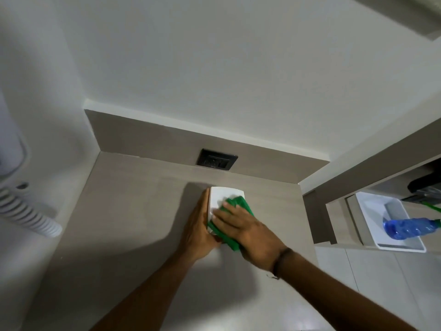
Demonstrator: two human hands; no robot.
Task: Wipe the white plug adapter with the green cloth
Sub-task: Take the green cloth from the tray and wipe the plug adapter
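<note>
On the beige counter [133, 211] below the black wall socket [216, 159], my left hand [199, 225] grips the white plug adapter [220, 199] while my right hand [245, 231] presses the green cloth [238, 203] flat; I should sweep firmly toward the socket.

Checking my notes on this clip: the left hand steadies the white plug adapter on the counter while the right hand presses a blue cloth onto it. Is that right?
Not quite: the head view shows the cloth is green, not blue. The rest holds: the left hand steadies the white plug adapter on the counter while the right hand presses the cloth onto it.
</note>
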